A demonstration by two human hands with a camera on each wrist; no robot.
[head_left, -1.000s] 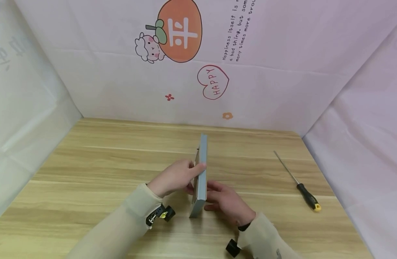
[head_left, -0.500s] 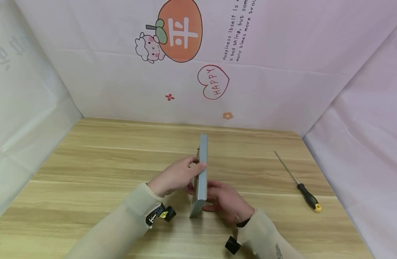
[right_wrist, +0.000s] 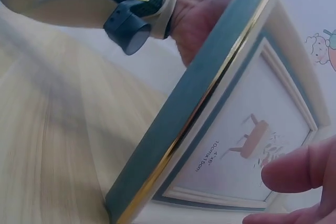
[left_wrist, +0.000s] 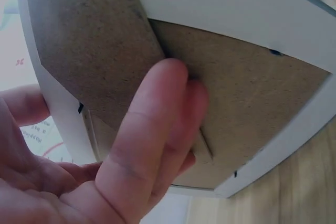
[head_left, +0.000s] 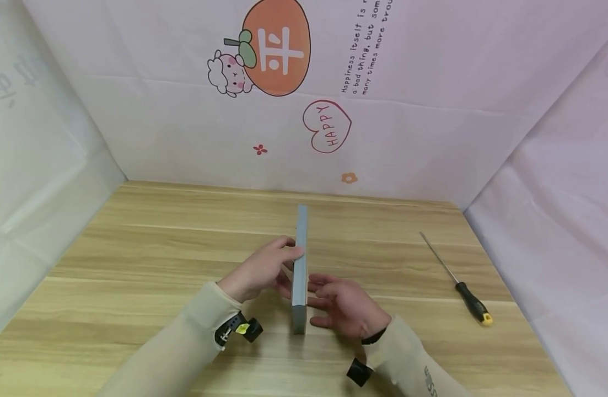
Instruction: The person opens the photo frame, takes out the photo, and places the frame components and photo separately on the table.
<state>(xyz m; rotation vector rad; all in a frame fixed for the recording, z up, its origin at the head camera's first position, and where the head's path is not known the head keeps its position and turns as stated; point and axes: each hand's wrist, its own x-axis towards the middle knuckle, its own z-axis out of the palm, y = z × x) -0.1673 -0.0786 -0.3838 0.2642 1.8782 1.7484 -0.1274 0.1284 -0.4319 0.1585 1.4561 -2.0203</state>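
At mid-desk, standing on its edge: picture frame [head_left: 300, 264], grey-blue moulding with a gold inner line, seen edge-on from the head view, one end toward the person and the other toward the back wall.

Front face, right wrist view: glazed opening with a pale mount and a printed insert showing a small drawing and a size mark. Back face, left wrist view: brown fibreboard backing [left_wrist: 252, 98] with a fibreboard stand leg [left_wrist: 89, 45] lying against it.

Left hand [head_left: 261, 269]: on the frame's left side, thumb over the top edge, fingers [left_wrist: 152, 129] curled against the backing and the leg; the grip is closed on the frame.

Right hand [head_left: 345, 306]: just beside the frame's right face, fingers spread and relaxed, fingertips [right_wrist: 299, 169] close to the glass; whether they touch it cannot be told. Grip apart, holding nothing.

Desk [head_left: 135, 253]: light wood-grain top, enclosed by pale sheeting printed with cartoon motifs.

Screwdriver [head_left: 457, 281]: black handle with a yellow end, long thin shaft, lying on the desk well apart to the right of the frame.

Both forearms in beige sleeves, each with a small black wrist camera.
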